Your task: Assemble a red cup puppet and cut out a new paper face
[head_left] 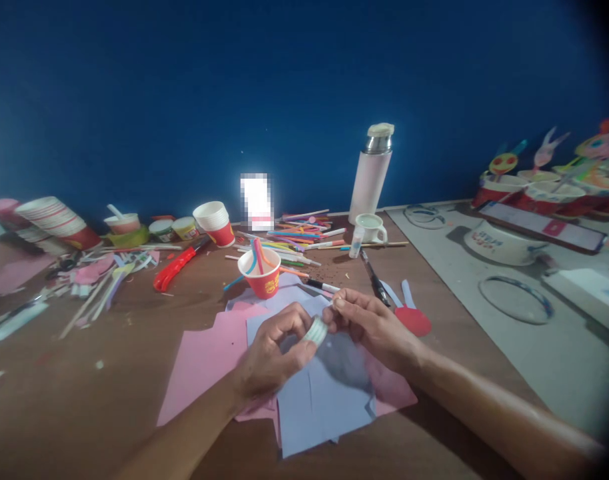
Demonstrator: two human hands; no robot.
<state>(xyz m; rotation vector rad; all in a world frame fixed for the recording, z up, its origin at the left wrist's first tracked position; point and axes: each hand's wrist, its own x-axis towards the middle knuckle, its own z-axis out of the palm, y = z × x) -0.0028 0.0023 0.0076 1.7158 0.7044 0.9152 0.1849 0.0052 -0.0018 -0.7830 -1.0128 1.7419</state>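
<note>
Between its thumb and fingers, my left hand (279,343) grips a small pale roll of tape (316,331) with greenish marks. Right beside the roll, my right hand (367,323) is closed in a pinch; what its fingertips hold is too small to make out. Both hands are above blue paper (324,413), which lies over pink paper (199,367). Just beyond them stands a red and white paper cup (265,283) with bent coloured strips in it. A red paper oval (413,321) with two pale strips lies to the right of my right hand.
A red box cutter (174,268), stacked paper cups (219,227) and paper scraps (94,270) lie to the left. Coloured sticks and pens (299,239) cover the back middle. A tall flask (372,177) and white mug (370,229) stand behind. Decorated cups (549,193) are at far right.
</note>
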